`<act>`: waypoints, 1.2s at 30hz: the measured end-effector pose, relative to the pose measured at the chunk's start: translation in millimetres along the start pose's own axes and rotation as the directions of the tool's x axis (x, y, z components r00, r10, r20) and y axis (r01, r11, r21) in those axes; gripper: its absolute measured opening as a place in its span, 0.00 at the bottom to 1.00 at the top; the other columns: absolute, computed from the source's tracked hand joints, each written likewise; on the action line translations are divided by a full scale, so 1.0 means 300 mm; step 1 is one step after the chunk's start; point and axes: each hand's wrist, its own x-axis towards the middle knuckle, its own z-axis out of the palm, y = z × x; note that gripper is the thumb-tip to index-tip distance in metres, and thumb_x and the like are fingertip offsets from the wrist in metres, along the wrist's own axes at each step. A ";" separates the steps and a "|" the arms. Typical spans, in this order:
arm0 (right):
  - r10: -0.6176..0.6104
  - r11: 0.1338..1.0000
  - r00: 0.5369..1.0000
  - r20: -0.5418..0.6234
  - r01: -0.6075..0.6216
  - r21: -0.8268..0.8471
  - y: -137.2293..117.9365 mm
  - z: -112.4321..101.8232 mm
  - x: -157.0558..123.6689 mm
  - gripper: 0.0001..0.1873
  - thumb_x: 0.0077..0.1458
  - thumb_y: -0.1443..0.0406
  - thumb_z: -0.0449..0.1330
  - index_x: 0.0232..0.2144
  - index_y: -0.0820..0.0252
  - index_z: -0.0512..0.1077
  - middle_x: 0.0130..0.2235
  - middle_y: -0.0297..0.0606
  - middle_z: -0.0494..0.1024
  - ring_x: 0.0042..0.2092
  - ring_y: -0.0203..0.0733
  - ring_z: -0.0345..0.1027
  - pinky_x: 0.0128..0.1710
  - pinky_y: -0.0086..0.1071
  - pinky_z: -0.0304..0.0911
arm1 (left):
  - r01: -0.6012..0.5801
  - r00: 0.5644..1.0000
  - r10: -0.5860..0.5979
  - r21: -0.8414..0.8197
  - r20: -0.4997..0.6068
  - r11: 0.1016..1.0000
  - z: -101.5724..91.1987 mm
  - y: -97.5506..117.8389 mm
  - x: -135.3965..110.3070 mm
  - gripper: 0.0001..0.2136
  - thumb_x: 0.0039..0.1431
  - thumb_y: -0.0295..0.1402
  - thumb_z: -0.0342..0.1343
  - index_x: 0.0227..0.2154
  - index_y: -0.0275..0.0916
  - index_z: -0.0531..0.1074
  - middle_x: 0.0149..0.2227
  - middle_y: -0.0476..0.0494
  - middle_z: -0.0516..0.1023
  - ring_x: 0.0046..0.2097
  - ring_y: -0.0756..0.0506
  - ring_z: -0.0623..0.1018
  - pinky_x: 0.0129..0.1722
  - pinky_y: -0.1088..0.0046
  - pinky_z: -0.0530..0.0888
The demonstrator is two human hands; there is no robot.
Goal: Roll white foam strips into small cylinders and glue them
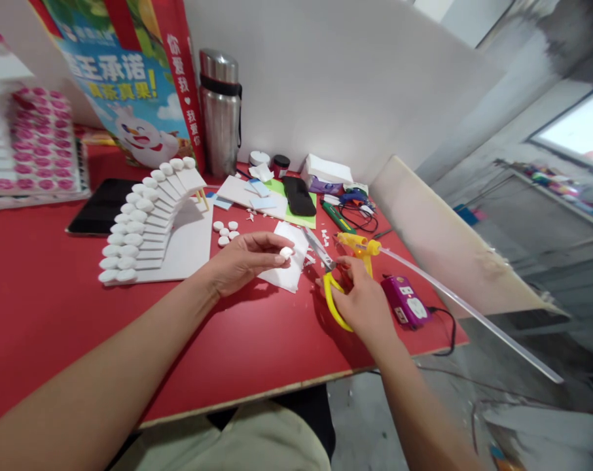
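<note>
My left hand (247,260) pinches a small white foam disc (286,252) between thumb and fingertips, above a white paper sheet (281,278). In my right hand (360,297) is a pair of scissors (332,288) with yellow handles, its blades pointing away from me toward the sheet. Several loose white discs (222,230) lie on the red table just beyond my left wrist. To their left stands a curved white model staircase (161,216), its outer side lined with white discs. White scraps (310,257) are scattered near the scissor blades.
A yellow glue gun (358,245) with a long clear glue stick (468,311) lies beyond my right hand, beside a purple power socket box (407,302). A steel flask (220,114), a printed bag (139,85), a black tablet (100,208) and a pink-decorated model (41,140) stand or lie farther back.
</note>
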 end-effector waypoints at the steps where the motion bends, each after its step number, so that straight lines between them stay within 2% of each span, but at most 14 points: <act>1: 0.022 0.998 1.000 -0.005 -0.022 -0.052 0.007 0.007 0.007 0.26 0.59 0.53 0.65 0.55 0.60 0.70 0.45 0.49 0.83 0.41 0.57 0.79 0.39 0.44 0.71 | -0.006 1.000 0.006 0.036 -0.007 0.999 0.002 -0.002 -0.001 0.14 0.43 0.27 0.76 0.35 0.37 0.85 0.34 0.45 0.83 0.37 0.48 0.82 0.40 0.73 0.78; 4: 0.021 0.979 1.000 -0.007 -0.022 -0.204 0.021 0.028 0.019 0.25 0.63 0.58 0.60 0.58 0.67 0.69 0.47 0.59 0.81 0.45 0.62 0.79 0.41 0.48 0.71 | -0.047 0.999 0.048 0.141 -0.004 0.989 -0.002 -0.014 0.000 0.13 0.45 0.29 0.76 0.36 0.38 0.84 0.34 0.46 0.82 0.35 0.50 0.79 0.34 0.76 0.73; 6: 0.002 0.958 1.000 0.007 0.000 -0.286 0.019 0.037 0.021 0.23 0.65 0.59 0.58 0.56 0.70 0.70 0.45 0.62 0.80 0.44 0.63 0.78 0.40 0.48 0.71 | -0.091 0.996 0.090 0.204 0.015 0.975 -0.009 -0.023 0.002 0.13 0.47 0.31 0.76 0.37 0.39 0.84 0.34 0.46 0.80 0.36 0.50 0.77 0.34 0.77 0.72; 10: -0.123 0.934 0.992 -0.006 0.114 -0.339 -0.023 0.015 0.027 0.15 0.66 0.58 0.58 0.41 0.66 0.77 0.39 0.60 0.78 0.40 0.61 0.76 0.40 0.49 0.70 | -0.183 0.982 0.184 0.352 0.031 0.918 -0.015 -0.029 0.006 0.11 0.51 0.33 0.73 0.38 0.38 0.83 0.37 0.46 0.79 0.38 0.49 0.76 0.37 0.75 0.71; 12: -0.180 0.961 0.983 -0.038 0.168 -0.220 -0.066 -0.010 0.043 0.15 0.67 0.58 0.57 0.38 0.63 0.77 0.40 0.58 0.79 0.42 0.59 0.76 0.43 0.50 0.69 | -0.260 0.962 0.271 0.449 0.039 0.855 -0.011 -0.027 0.007 0.10 0.53 0.33 0.72 0.38 0.38 0.82 0.39 0.44 0.79 0.39 0.48 0.76 0.39 0.73 0.72; 13: -0.177 0.980 0.983 -0.044 0.172 -0.099 -0.092 -0.020 0.057 0.15 0.68 0.58 0.55 0.40 0.62 0.78 0.42 0.54 0.80 0.43 0.57 0.76 0.44 0.49 0.69 | -0.295 0.948 0.314 0.495 0.046 0.817 -0.009 -0.027 0.008 0.10 0.54 0.33 0.71 0.38 0.37 0.82 0.39 0.44 0.80 0.40 0.48 0.76 0.40 0.72 0.72; 15: -0.138 0.965 0.988 0.062 0.120 0.233 -0.146 -0.026 0.094 0.16 0.68 0.55 0.56 0.44 0.59 0.78 0.41 0.46 0.82 0.41 0.49 0.76 0.41 0.41 0.70 | -0.338 0.922 0.384 0.580 0.048 0.741 -0.007 -0.028 0.010 0.10 0.55 0.32 0.70 0.40 0.37 0.81 0.39 0.43 0.80 0.40 0.47 0.77 0.41 0.71 0.72; 16: -0.119 0.923 0.977 0.174 0.044 0.382 -0.171 -0.020 0.116 0.17 0.67 0.52 0.58 0.42 0.59 0.78 0.38 0.43 0.82 0.38 0.46 0.76 0.37 0.37 0.69 | -0.347 0.910 0.412 0.615 0.040 0.708 -0.007 -0.028 0.011 0.11 0.55 0.32 0.69 0.41 0.38 0.81 0.39 0.43 0.80 0.39 0.46 0.77 0.41 0.71 0.72; 18: -0.108 0.805 0.908 0.406 -0.159 0.571 -0.208 0.011 0.161 0.20 0.62 0.48 0.62 0.35 0.60 0.77 0.30 0.38 0.78 0.29 0.40 0.70 0.29 0.33 0.65 | -0.362 0.888 0.459 0.663 0.031 0.655 -0.011 -0.028 0.012 0.10 0.55 0.32 0.69 0.40 0.38 0.81 0.38 0.43 0.80 0.39 0.46 0.77 0.41 0.70 0.72; 20: -0.115 0.684 0.871 0.477 -0.279 0.674 -0.226 0.058 0.199 0.22 0.56 0.47 0.67 0.29 0.60 0.75 0.26 0.34 0.74 0.25 0.34 0.64 0.25 0.30 0.60 | -0.381 0.871 0.490 0.685 0.040 0.621 -0.015 -0.023 0.012 0.07 0.57 0.31 0.67 0.38 0.39 0.81 0.39 0.43 0.80 0.40 0.45 0.78 0.43 0.68 0.73; 24: -0.103 0.455 0.861 0.499 -0.405 0.793 -0.222 0.140 0.226 0.26 0.45 0.47 0.75 0.24 0.60 0.71 0.22 0.29 0.69 0.21 0.28 0.52 0.21 0.27 0.49 | -0.399 0.860 0.506 0.704 0.066 0.587 -0.023 -0.010 0.014 0.04 0.57 0.31 0.66 0.35 0.40 0.81 0.38 0.42 0.80 0.42 0.43 0.77 0.44 0.68 0.72; 27: -0.106 0.349 0.835 0.539 -0.476 0.807 -0.215 0.166 0.216 0.28 0.40 0.48 0.78 0.23 0.59 0.68 0.20 0.25 0.64 0.20 0.26 0.46 0.20 0.26 0.41 | -0.373 0.875 0.482 0.705 0.051 0.603 -0.029 -0.010 0.019 0.04 0.54 0.31 0.67 0.34 0.40 0.81 0.37 0.42 0.79 0.41 0.44 0.76 0.41 0.69 0.71; 31: -0.092 0.306 0.850 0.518 -0.471 0.827 -0.219 0.176 0.202 0.29 0.38 0.49 0.79 0.22 0.59 0.66 0.17 0.20 0.56 0.20 0.25 0.42 0.20 0.26 0.36 | -0.364 0.885 0.461 0.719 0.067 0.593 -0.035 -0.017 0.024 0.04 0.55 0.29 0.66 0.35 0.39 0.81 0.38 0.43 0.79 0.41 0.45 0.76 0.40 0.69 0.70; 36: -0.064 0.357 0.861 0.505 -0.453 0.817 -0.220 0.176 0.208 0.31 0.36 0.46 0.79 0.21 0.59 0.67 0.17 0.21 0.57 0.20 0.25 0.43 0.19 0.26 0.36 | -0.346 0.887 0.459 0.735 0.054 0.583 -0.028 -0.009 0.019 0.04 0.55 0.31 0.67 0.33 0.39 0.82 0.37 0.43 0.79 0.41 0.44 0.76 0.42 0.69 0.71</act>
